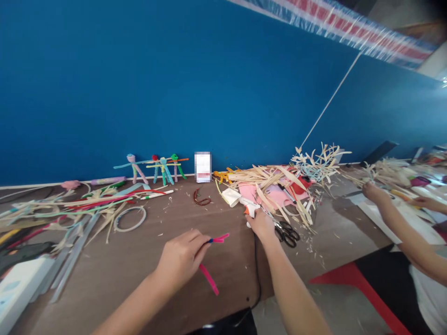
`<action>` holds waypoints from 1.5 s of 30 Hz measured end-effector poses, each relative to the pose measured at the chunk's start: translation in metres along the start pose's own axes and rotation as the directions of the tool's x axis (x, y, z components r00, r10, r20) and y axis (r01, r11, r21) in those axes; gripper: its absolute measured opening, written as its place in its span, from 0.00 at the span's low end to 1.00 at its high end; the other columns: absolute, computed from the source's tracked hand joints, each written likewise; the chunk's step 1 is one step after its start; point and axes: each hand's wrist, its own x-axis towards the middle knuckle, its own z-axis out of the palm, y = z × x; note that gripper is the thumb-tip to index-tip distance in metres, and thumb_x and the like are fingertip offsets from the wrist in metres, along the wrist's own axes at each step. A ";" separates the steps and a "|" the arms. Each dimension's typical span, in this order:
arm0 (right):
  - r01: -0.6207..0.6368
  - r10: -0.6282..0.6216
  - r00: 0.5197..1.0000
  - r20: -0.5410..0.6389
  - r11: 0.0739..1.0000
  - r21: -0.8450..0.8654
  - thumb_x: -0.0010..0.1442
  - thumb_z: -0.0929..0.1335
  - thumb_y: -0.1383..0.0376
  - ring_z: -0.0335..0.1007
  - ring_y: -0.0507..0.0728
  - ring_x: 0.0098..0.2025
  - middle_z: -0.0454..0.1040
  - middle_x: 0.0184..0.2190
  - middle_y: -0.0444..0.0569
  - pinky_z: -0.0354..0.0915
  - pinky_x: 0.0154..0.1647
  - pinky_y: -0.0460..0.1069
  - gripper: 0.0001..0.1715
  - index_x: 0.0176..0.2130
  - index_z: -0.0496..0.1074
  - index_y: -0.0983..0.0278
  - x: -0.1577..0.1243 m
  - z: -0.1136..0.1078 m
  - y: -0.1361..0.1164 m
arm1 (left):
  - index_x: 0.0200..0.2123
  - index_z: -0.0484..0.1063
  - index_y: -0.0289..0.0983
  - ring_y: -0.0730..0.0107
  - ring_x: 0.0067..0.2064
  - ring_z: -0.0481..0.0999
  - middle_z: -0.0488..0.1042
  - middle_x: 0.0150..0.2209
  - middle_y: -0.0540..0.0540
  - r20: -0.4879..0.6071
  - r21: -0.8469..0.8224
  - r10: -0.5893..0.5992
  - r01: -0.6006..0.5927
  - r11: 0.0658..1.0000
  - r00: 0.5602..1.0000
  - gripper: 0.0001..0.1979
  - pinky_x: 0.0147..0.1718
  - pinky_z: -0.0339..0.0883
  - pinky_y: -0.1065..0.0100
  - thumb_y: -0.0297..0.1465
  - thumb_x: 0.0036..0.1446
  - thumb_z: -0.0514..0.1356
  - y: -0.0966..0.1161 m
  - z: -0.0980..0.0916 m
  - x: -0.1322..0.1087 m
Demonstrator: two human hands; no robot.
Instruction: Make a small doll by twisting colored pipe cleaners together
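My left hand [183,253] is closed around a pink pipe cleaner [209,280]. Two short pink ends and a bit of blue stick out past the fingertips, and a longer pink length hangs below the hand. Further to the right, my right hand [262,224] grips a white hot glue gun [248,204] with an orange part, low over the table; a black cord [257,274] runs from it toward the front edge. Black-handled scissors [288,233] lie just right of that hand. A crumpled white piece [231,197] sits at the glue gun's front.
Several pipe-cleaner figures [163,171] lean on the blue partition [157,83]. Pale strips [275,179] are heaped behind my right hand. At left lie loose strips, a white ring [130,218] and clear glue sticks [75,258]. Another person's arm [401,223] reaches in at right.
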 end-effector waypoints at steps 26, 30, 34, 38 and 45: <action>0.406 -0.424 0.901 -0.092 0.748 0.525 0.48 0.64 0.67 0.67 0.53 0.30 0.68 0.36 0.50 0.64 0.27 0.45 0.15 0.39 0.66 0.64 -0.065 -0.042 0.017 | 0.34 0.70 0.37 0.73 0.28 0.67 0.69 0.26 0.48 0.013 0.181 0.237 -0.236 0.955 0.971 0.08 0.28 0.61 0.71 0.31 0.55 0.52 -0.022 0.016 0.009; 0.426 -0.439 0.893 -0.097 0.757 0.495 0.48 0.64 0.68 0.66 0.51 0.28 0.67 0.37 0.51 0.64 0.28 0.46 0.15 0.40 0.65 0.65 -0.064 -0.037 0.015 | 0.35 0.69 0.37 0.73 0.29 0.68 0.70 0.27 0.48 0.008 0.173 0.246 -0.243 0.954 0.969 0.08 0.30 0.62 0.71 0.30 0.55 0.52 -0.023 0.013 0.009; 0.449 -0.455 0.884 -0.111 0.755 0.478 0.48 0.64 0.69 0.66 0.53 0.31 0.67 0.38 0.52 0.64 0.31 0.47 0.15 0.39 0.65 0.65 -0.065 -0.038 0.013 | 0.34 0.70 0.37 0.73 0.29 0.68 0.69 0.27 0.48 -0.010 0.164 0.249 -0.244 0.956 0.968 0.08 0.29 0.62 0.71 0.30 0.55 0.51 -0.023 0.013 0.010; 0.467 -0.469 0.875 -0.118 0.757 0.458 0.48 0.64 0.69 0.66 0.53 0.32 0.67 0.37 0.51 0.63 0.32 0.47 0.15 0.39 0.66 0.65 -0.065 -0.039 0.014 | 0.34 0.69 0.37 0.73 0.29 0.68 0.70 0.27 0.48 -0.003 0.163 0.257 -0.253 0.954 0.967 0.08 0.30 0.62 0.71 0.30 0.55 0.52 -0.023 0.014 0.012; 0.451 -0.457 0.883 -0.108 0.759 0.470 0.48 0.63 0.69 0.64 0.52 0.29 0.67 0.35 0.51 0.62 0.29 0.46 0.15 0.40 0.66 0.66 -0.066 -0.039 0.016 | 0.35 0.69 0.37 0.72 0.29 0.69 0.70 0.27 0.47 0.012 0.146 0.257 -0.256 0.956 0.966 0.08 0.29 0.62 0.70 0.30 0.55 0.52 -0.022 0.015 0.011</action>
